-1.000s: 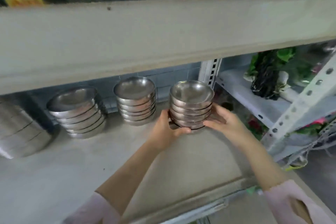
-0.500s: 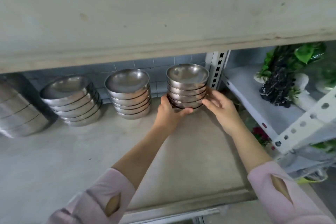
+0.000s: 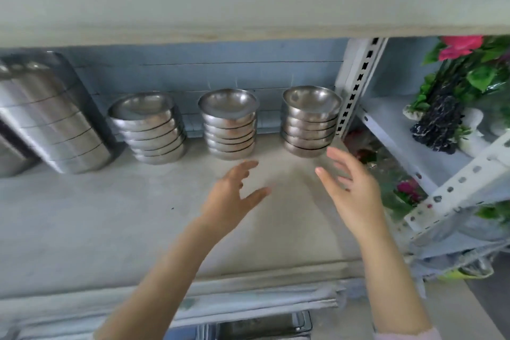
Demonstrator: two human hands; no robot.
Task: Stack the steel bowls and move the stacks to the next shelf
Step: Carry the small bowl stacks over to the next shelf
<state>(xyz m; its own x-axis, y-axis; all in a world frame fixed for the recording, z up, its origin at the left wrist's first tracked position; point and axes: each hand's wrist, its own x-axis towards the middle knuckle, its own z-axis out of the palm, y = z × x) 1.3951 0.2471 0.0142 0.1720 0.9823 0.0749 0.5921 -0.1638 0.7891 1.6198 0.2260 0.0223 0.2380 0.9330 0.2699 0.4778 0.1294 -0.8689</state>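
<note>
Head view: three stacks of steel bowls along shelf (image 3: 82, 215) back; right stack (image 3: 310, 121) by slotted upright (image 3: 358, 77). Left hand (image 3: 231, 196) and right hand (image 3: 356, 190) both spread, empty, just before right stack, not touching.

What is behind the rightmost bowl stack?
Behind the rightmost bowl stack is the blue tiled wall; the perforated shelf post stands beside it. Anything directly behind the stack is hidden.

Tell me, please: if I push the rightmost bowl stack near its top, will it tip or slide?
The rightmost bowl stack looks tall for its narrow, rounded base, so it would likely tip. The polished steel probably lets the upper bowls slip. The concrete shelf looks rough, so the base may drag.
</note>
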